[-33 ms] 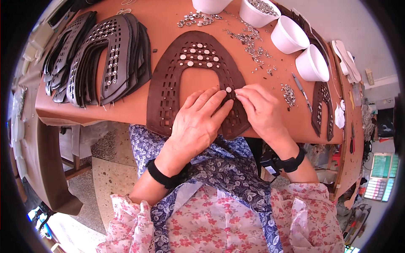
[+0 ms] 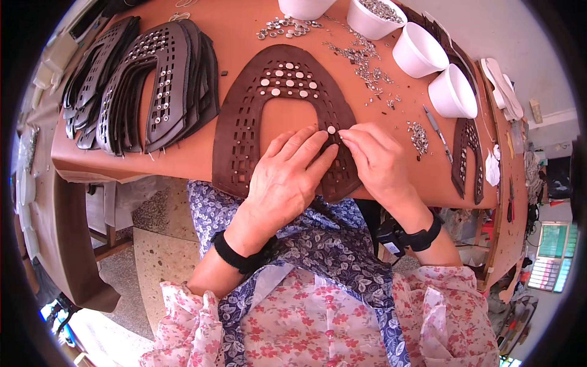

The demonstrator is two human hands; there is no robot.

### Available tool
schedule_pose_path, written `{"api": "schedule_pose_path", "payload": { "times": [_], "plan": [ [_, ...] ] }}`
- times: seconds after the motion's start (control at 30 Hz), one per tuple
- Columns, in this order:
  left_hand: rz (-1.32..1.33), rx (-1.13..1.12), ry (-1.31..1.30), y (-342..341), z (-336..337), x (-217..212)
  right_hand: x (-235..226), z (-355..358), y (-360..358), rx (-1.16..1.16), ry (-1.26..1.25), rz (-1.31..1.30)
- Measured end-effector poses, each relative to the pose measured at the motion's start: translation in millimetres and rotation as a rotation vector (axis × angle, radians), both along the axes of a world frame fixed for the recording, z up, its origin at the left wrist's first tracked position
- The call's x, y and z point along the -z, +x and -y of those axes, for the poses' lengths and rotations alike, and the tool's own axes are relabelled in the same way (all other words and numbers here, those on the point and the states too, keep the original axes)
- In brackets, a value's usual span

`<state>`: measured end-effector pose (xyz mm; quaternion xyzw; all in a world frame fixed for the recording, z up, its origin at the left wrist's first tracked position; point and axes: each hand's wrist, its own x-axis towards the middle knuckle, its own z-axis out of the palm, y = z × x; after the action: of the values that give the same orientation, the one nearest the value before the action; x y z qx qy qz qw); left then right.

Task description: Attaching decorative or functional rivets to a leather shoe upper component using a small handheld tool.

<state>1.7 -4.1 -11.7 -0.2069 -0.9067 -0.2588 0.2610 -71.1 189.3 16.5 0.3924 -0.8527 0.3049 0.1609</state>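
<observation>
A brown, arch-shaped piece of leather (image 2: 282,58) with rows of slots lies on the table in front of me. Round silver studs (image 2: 279,74) fill its curved top, and one larger stud (image 2: 332,129) sits on its right leg. My left hand (image 2: 285,174) rests across the cut-out. Its thumb and fingers are closed at the inner edge of the right leg. Just right of the larger stud, my right hand (image 2: 378,160) pinches what looks like a small metal stud (image 2: 341,136), mostly covered by its fingertips.
Stacks of dark slotted leather pieces (image 2: 205,92) stand at left. Loose studs (image 2: 367,73) are strewn at the back, with a small pile (image 2: 418,138) nearer. White tubs (image 2: 451,92) line the right, one holding studs (image 2: 380,9). A pen (image 2: 437,131) and another studded leather piece (image 2: 458,174) lie there.
</observation>
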Motion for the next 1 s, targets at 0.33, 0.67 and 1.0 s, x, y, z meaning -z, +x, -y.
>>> {"api": "schedule_pose_path", "payload": {
  "times": [0.33, 0.67, 1.0],
  "plan": [
    [-0.006, -0.009, 0.003, -0.4, -1.4, 1.0, 4.8, 0.2, 4.1, -0.061, -0.05, -0.049],
    [0.002, -0.009, -0.002, 0.0, -1.1, 0.4, 2.9, -0.3, 5.0, -0.059, -0.057, 0.038],
    [-0.033, -0.023, 0.006, -0.1, -1.4, 1.7, -2.3, -1.8, 8.4, -0.089, 0.019, -0.023]
  ]
}}
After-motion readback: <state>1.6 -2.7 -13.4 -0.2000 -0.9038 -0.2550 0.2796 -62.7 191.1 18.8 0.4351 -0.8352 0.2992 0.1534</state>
